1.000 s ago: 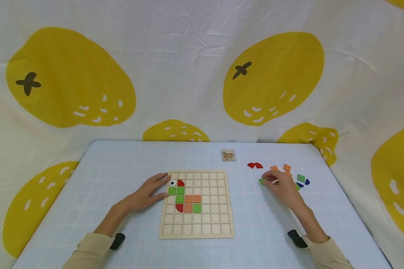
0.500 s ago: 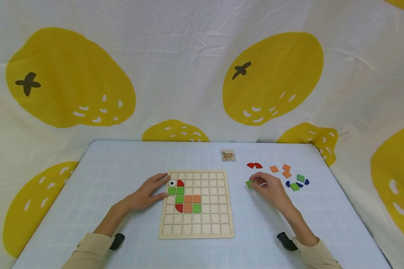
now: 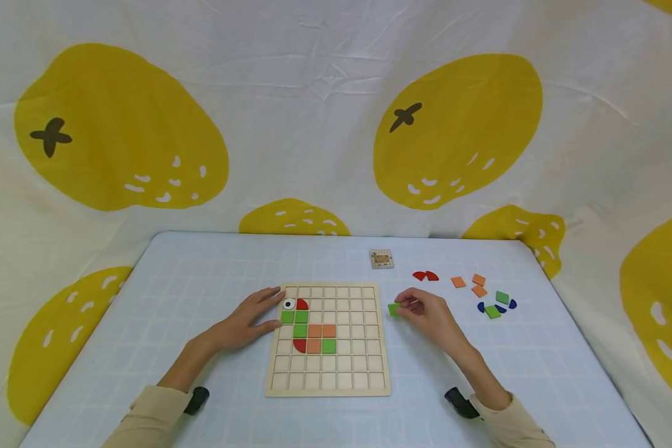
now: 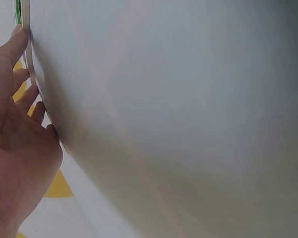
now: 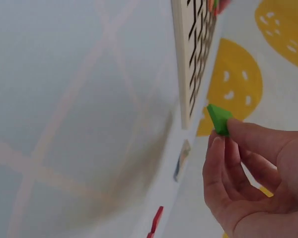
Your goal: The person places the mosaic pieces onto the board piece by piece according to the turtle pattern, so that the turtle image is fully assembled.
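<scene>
A wooden grid board [image 3: 358,364] lies in the middle of the table, bearing green, orange and red tiles and a round eye piece [image 3: 289,304] at its upper left. My left hand [image 3: 247,320] rests at the board's left edge, fingers extended and touching it; the left wrist view shows thumb and fingertips along that edge. Just off the board's right side, my right hand [image 3: 430,316] pinches a green square tile [image 3: 394,309] between thumb and fingers. In the right wrist view this green tile [image 5: 219,119] is held tilted, apart from the board.
Right of the board lie loose pieces: two red quarter-rounds [image 3: 425,275], several orange squares [image 3: 458,282], green squares [image 3: 493,312] and blue pieces [image 3: 513,304]. A small patterned card [image 3: 381,259] lies behind the board. A fruit-print cloth [image 3: 313,155] hangs behind the table.
My right hand has moved left with the green tile, from beside the loose pieces to near the board's right edge. The left hand stays at the board's left edge.
</scene>
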Tool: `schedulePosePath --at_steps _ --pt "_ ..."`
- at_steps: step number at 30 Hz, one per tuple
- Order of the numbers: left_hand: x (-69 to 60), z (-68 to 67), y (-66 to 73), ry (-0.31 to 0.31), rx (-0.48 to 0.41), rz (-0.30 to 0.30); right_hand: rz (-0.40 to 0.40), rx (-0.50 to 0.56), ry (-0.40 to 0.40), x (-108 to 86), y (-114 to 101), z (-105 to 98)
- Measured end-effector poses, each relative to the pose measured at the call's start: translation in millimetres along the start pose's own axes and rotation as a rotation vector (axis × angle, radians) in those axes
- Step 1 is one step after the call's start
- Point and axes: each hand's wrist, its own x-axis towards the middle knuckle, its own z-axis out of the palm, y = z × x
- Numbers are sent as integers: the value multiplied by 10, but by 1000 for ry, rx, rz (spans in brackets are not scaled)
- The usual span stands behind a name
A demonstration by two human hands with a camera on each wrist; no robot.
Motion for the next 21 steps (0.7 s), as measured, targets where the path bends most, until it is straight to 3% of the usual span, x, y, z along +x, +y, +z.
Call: schedulePosePath --at_steps 8,21 --pt "11 -5 18 -6 4 -7 -31 45 -47 31 -99 142" --pt "13 1 -3 -7 3 -2 -13 117 -186 101 -281 371"
